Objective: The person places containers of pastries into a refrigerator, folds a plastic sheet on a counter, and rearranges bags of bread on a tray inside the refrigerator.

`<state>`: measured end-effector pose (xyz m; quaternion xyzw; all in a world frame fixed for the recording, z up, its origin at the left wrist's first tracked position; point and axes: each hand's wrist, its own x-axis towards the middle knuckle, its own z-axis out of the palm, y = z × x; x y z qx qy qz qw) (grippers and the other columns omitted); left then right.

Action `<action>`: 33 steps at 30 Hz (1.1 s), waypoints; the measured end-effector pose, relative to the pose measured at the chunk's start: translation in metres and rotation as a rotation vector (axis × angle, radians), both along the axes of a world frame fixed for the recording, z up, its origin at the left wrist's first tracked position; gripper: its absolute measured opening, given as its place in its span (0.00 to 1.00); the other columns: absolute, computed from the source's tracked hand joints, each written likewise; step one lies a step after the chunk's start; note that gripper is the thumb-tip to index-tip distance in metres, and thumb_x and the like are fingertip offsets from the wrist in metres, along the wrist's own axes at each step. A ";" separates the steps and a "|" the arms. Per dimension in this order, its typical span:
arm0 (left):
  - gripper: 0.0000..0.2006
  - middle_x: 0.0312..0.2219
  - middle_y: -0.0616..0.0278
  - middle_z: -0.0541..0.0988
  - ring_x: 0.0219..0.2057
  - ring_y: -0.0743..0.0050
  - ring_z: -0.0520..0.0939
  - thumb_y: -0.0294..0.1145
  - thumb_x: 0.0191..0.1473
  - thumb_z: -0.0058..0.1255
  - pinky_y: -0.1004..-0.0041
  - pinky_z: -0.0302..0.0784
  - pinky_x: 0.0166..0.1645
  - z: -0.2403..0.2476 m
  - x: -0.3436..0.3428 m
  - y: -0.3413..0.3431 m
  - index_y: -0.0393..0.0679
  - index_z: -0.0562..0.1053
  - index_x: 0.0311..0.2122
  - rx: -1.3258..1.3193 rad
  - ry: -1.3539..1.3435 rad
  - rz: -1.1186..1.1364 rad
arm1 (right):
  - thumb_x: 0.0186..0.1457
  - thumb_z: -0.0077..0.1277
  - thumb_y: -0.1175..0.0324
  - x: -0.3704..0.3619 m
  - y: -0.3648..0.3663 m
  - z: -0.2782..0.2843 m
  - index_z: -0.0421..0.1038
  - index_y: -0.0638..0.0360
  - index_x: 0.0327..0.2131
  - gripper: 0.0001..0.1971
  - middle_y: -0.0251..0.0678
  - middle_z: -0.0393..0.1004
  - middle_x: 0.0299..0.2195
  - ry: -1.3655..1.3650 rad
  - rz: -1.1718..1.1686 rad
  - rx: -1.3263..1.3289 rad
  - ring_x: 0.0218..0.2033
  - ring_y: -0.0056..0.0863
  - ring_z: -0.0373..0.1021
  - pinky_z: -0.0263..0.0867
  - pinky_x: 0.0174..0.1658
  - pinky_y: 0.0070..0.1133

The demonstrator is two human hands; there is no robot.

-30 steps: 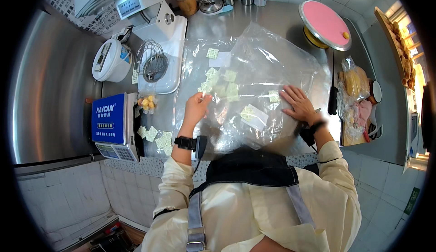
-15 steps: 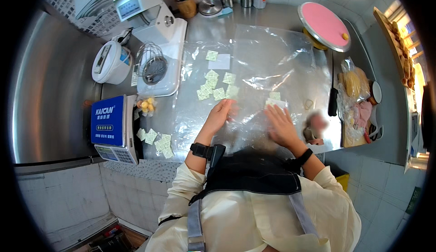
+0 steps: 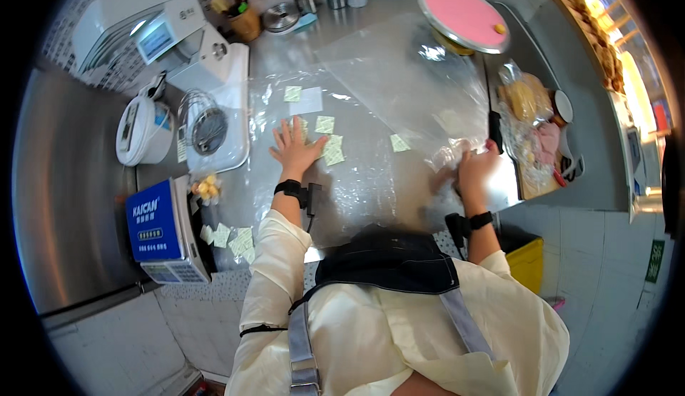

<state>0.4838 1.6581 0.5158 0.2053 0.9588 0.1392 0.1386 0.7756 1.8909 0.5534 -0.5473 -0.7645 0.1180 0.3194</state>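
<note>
My left hand (image 3: 296,148) lies palm down with its fingers spread, over several small pale green printed packets (image 3: 333,151) on a large clear plastic bag (image 3: 357,189). Some of those packets are hidden under the hand. One green packet (image 3: 400,143) lies apart, between my hands. Over at the right edge of the clear plastic is my right hand (image 3: 474,175), its fingers bent and partly smeared. A bright blur beside it hides whether it holds anything. A white card (image 3: 307,101) lies beyond my left hand, beside another green packet (image 3: 292,93).
At left stand a mixer (image 3: 171,46), a whisk (image 3: 207,126), a white tub (image 3: 143,132) and a scale with a blue cover (image 3: 155,221). More green packets (image 3: 241,241) lie near it. A pink turntable (image 3: 464,18) stands far right, above bagged food (image 3: 529,100).
My left hand has moved left and away from me, onto the packets, its fingers spreading. My right hand has moved right, off a pale patch. The view has shifted.
</note>
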 end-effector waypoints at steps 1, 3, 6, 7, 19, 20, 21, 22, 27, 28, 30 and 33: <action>0.46 0.62 0.58 0.38 0.62 0.50 0.34 0.65 0.40 0.47 0.39 0.30 0.58 -0.002 0.003 0.006 0.57 0.45 0.61 -0.010 -0.010 -0.023 | 0.48 0.53 0.60 0.010 0.008 -0.026 0.61 0.66 0.42 0.23 0.45 0.64 0.38 0.006 -0.074 -0.250 0.42 0.38 0.60 0.56 0.43 0.28; 0.42 0.62 0.58 0.38 0.62 0.51 0.34 0.62 0.44 0.45 0.38 0.30 0.58 -0.009 0.003 0.020 0.58 0.45 0.61 -0.029 -0.018 -0.051 | 0.50 0.51 0.56 0.021 0.015 -0.068 0.62 0.66 0.41 0.23 0.41 0.65 0.37 0.387 -0.077 -0.842 0.40 0.33 0.61 0.58 0.39 0.28; 0.38 0.62 0.57 0.38 0.62 0.50 0.36 0.59 0.47 0.42 0.37 0.30 0.57 -0.011 0.011 0.009 0.58 0.46 0.61 -0.064 -0.022 -0.027 | 0.50 0.48 0.57 -0.017 -0.024 -0.039 0.62 0.67 0.44 0.24 0.42 0.66 0.39 0.667 0.163 -1.529 0.40 0.36 0.61 0.59 0.41 0.27; 0.36 0.62 0.57 0.39 0.62 0.48 0.37 0.56 0.49 0.42 0.36 0.31 0.57 -0.015 0.016 0.006 0.57 0.47 0.61 -0.044 -0.012 -0.067 | 0.49 0.48 0.58 -0.025 -0.027 -0.045 0.62 0.66 0.45 0.24 0.44 0.66 0.40 0.402 0.346 -1.113 0.40 0.38 0.61 0.59 0.43 0.29; 0.43 0.50 0.47 0.57 0.51 0.45 0.58 0.44 0.35 0.63 0.56 0.54 0.55 0.008 0.049 -0.035 0.43 0.53 0.55 0.166 -0.030 -0.088 | 0.38 0.57 0.62 -0.089 -0.024 -0.027 0.68 0.60 0.43 0.25 0.49 0.66 0.44 -0.588 0.660 -0.446 0.49 0.46 0.59 0.56 0.49 0.33; 0.44 0.49 0.47 0.58 0.50 0.46 0.58 0.42 0.33 0.64 0.57 0.55 0.54 0.002 0.048 -0.036 0.43 0.53 0.55 0.189 -0.038 -0.077 | 0.38 0.58 0.62 -0.083 -0.020 -0.028 0.68 0.61 0.42 0.25 0.49 0.67 0.42 -0.570 0.669 -0.528 0.47 0.45 0.61 0.57 0.48 0.32; 0.44 0.49 0.47 0.58 0.50 0.46 0.59 0.40 0.32 0.65 0.58 0.56 0.53 -0.006 0.045 -0.039 0.43 0.54 0.54 0.211 -0.039 -0.058 | 0.38 0.59 0.61 -0.083 -0.021 -0.027 0.68 0.62 0.40 0.24 0.49 0.67 0.41 -0.548 0.688 -0.606 0.45 0.43 0.62 0.59 0.46 0.31; 0.45 0.48 0.47 0.58 0.49 0.47 0.60 0.38 0.30 0.67 0.58 0.57 0.53 -0.012 0.040 -0.039 0.43 0.54 0.54 0.237 -0.039 -0.041 | 0.37 0.59 0.60 -0.084 -0.028 -0.022 0.69 0.62 0.39 0.24 0.49 0.69 0.38 -0.452 0.804 -0.685 0.43 0.43 0.64 0.59 0.46 0.31; 0.46 0.47 0.48 0.59 0.47 0.48 0.63 0.33 0.27 0.68 0.62 0.62 0.52 -0.020 0.035 -0.029 0.42 0.54 0.54 0.263 -0.165 -0.002 | 0.37 0.60 0.58 -0.115 -0.077 -0.020 0.70 0.62 0.33 0.21 0.46 0.69 0.37 -0.220 1.229 -0.422 0.43 0.43 0.63 0.58 0.48 0.33; 0.47 0.47 0.49 0.59 0.47 0.48 0.63 0.33 0.27 0.68 0.62 0.62 0.52 -0.014 0.035 -0.027 0.43 0.53 0.54 0.258 -0.155 0.000 | 0.38 0.60 0.59 -0.128 -0.087 -0.017 0.70 0.63 0.34 0.21 0.45 0.68 0.40 -0.171 1.248 -0.326 0.45 0.44 0.61 0.58 0.48 0.33; 0.46 0.46 0.49 0.61 0.48 0.47 0.63 0.33 0.27 0.68 0.61 0.63 0.52 -0.003 0.039 -0.023 0.44 0.54 0.55 0.274 -0.124 -0.060 | 0.37 0.61 0.61 -0.145 -0.097 -0.034 0.69 0.62 0.36 0.22 0.45 0.65 0.43 -0.293 1.171 -0.309 0.47 0.46 0.58 0.57 0.48 0.33; 0.46 0.45 0.49 0.62 0.48 0.47 0.63 0.31 0.27 0.68 0.61 0.63 0.52 -0.001 0.037 -0.023 0.45 0.55 0.55 0.284 -0.127 -0.122 | 0.35 0.63 0.64 -0.160 -0.115 -0.046 0.67 0.62 0.38 0.25 0.46 0.61 0.45 -0.361 1.039 -0.294 0.47 0.49 0.57 0.56 0.49 0.33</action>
